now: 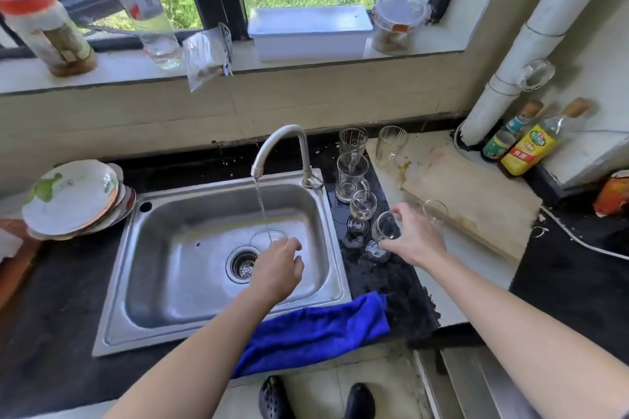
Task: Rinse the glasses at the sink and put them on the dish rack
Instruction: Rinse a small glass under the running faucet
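- Shiny steel makes the sink (163,248) in front of me, a deep box with round corners and a flat rim all the way round.
- My left hand (277,269) is low inside it, near the round drain (242,264). My fingers curl round a clear glass (269,236).
- Water (260,201) falls in a thin line from the bent tap (282,143) right into that glass.
- The sink has lots of open room to the left of my hand.
- My right hand (417,236) is over the wet black counter (384,282), just right of the sink rim. My thumb and fingers wrap the round bowl of a stemmed glass (384,226), and it leans over.
- It is a tight spot. A small stemmed glass (363,206), a glass with a handle (352,173) and a tall glass (353,139) stand close in a row behind.
- One more glass (391,143) stands on the pale wooden board (476,201).
- A soft blue cloth (316,330) hangs over the front edge, touching the sink rim.
- Plates (71,197) lean in a pile left of the sink.
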